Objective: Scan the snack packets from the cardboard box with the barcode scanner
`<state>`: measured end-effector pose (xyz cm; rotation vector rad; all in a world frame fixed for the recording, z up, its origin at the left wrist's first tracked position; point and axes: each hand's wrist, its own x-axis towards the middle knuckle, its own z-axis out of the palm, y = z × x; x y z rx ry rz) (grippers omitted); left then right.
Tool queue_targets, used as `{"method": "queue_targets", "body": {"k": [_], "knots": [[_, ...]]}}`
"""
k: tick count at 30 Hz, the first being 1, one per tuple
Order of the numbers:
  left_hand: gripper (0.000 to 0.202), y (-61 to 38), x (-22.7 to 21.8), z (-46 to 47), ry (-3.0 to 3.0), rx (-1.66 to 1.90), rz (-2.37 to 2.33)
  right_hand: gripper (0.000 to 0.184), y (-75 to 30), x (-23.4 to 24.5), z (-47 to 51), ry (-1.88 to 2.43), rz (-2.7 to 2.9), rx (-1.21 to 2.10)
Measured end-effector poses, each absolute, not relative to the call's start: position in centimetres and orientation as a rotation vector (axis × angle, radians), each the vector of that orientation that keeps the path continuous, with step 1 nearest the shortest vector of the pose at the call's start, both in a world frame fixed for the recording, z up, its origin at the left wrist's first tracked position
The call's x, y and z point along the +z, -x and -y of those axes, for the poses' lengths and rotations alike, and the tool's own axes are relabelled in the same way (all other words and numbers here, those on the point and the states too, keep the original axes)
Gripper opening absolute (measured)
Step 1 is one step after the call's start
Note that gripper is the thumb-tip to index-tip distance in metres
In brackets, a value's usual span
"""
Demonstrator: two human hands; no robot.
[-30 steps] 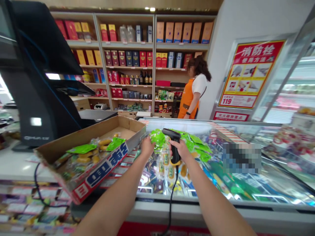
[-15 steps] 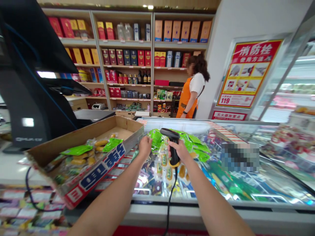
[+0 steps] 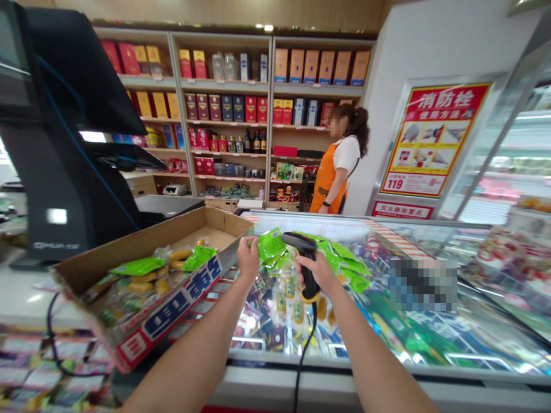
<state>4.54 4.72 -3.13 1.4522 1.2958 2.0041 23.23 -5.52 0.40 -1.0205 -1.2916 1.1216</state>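
My right hand (image 3: 317, 272) is wrapped round the grip of a black and yellow barcode scanner (image 3: 308, 281), its head tilted toward the left. A cable hangs down from the grip. My left hand (image 3: 248, 258) pinches the left end of a bright green packet (image 3: 271, 243), which has a white label patch facing me, just left of the scanner's head. Under and behind the scanner, more green packets (image 3: 344, 261) lie on the glass top of a freezer (image 3: 253, 359). Clear-wrapped yellow sausage-like packs (image 3: 298, 310) lie in front of them, partly behind the scanner.
An open cardboard box (image 3: 172, 312) on the left holds green packets and wrapped yellow pieces. Behind it stands a black checkout terminal (image 3: 77, 132). A person in an orange apron (image 3: 329, 178) stands beyond the freezer, before shelves (image 3: 228, 123) of boxes and bottles.
My left hand has moved slightly left, and the green packet it pinches now shows its label beside the scanner head. The scanner has shifted a little right and down in view.
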Motion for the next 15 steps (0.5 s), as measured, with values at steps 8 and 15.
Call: {"method": "queue_targets", "body": {"k": [8, 15], "knots": [[0.008, -4.68, -2.82, -4.07, -1.514, 1.958, -1.286, 0.032, -23.37, 0.48, 5.74, 1.037, 1.337, 1.131], [0.008, -4.67, -2.63, -3.81, -1.556, 1.924, -1.324, 0.032, -23.41, 0.36, 5.59, 1.029, 1.331, 1.132]]}}
